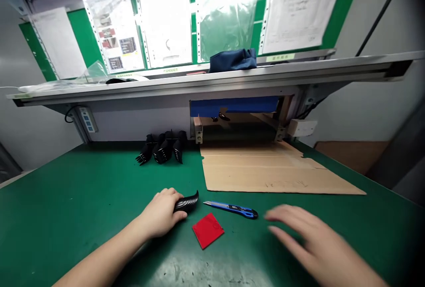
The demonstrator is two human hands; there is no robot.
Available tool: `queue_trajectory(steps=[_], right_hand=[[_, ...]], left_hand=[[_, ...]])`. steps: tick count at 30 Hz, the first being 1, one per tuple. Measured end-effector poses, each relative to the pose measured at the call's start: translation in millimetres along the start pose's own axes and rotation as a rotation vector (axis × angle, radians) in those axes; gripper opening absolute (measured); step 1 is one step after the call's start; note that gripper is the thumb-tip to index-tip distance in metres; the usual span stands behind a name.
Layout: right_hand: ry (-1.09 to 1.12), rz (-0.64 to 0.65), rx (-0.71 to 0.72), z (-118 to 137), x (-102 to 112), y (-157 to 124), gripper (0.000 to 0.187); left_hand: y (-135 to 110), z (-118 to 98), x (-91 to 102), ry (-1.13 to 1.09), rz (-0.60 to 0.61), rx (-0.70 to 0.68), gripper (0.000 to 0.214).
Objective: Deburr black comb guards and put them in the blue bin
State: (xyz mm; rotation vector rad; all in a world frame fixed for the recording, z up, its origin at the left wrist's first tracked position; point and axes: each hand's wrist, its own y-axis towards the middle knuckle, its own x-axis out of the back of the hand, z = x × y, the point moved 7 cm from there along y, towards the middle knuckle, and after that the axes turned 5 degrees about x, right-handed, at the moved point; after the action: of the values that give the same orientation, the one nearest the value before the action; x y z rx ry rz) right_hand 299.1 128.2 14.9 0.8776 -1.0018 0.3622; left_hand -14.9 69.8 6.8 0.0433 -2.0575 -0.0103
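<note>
At far left, a power strip (87,119) was mounted upright beneath a shelf (166,88) at the back of a green tabletop (83,198). Next along, a cluster of black slatted pieces (163,147) lay near the rear wall, their ribbed ends pointing toward the worker.

In front of them, the worker's left hand (163,211) was closed around a black ribbed piece (187,203), whose curved tip stuck out to the right, low over the tabletop; whether the piece touched the surface could not be told. Just beside it, a red square (208,230) lay flat, set at an angle.

To its right rested a blue utility knife (232,208), its bare blade aimed left, toward the piece and the hand holding it. That appeared to be the chief hazard: a careless slide of the left hand to the right could have brought fingers against the edge, and a knock to the handle could have driven the point the same way.

Behind the knife, a cardboard sheet (259,169) spread out from an opening under the shelf. At far right, the right hand (302,238), blurred, hung open and unladen near the knife's handle; a hasty grab there might have swung the blade.
</note>
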Motion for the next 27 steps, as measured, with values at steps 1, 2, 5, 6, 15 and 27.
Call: queue_trajectory(steps=[1, 2, 5, 6, 15, 27], right_hand=[[0.024, 0.14, 0.042, 20, -16, 21, 0.025], [0.016, 0.237, 0.039, 35, -32, 42, 0.018], [0.012, 0.302, 0.011, 55, -68, 95, 0.016], [0.02, 0.306, -0.002, 55, -78, 105, 0.015], [0.109, 0.296, -0.061, 34, -94, 97, 0.018], [0.272, 0.121, -0.117, 38, -87, 99, 0.026]], left_hand=[[-1, 0, 3.4, -0.035, 0.003, -0.014, 0.037], [-2, 0, 7.2, -0.078, -0.001, -0.024, 0.035], [-5, 6, 18.7, -0.26, -0.039, -0.011, 0.032], [-6, 9, 21.5, -0.319, -0.05, -0.001, 0.031], [-9, 13, 13.5, -0.037, 0.015, -0.143, 0.037], [4, 26, 8.4, -0.896, -0.008, 0.093, 0.041]])
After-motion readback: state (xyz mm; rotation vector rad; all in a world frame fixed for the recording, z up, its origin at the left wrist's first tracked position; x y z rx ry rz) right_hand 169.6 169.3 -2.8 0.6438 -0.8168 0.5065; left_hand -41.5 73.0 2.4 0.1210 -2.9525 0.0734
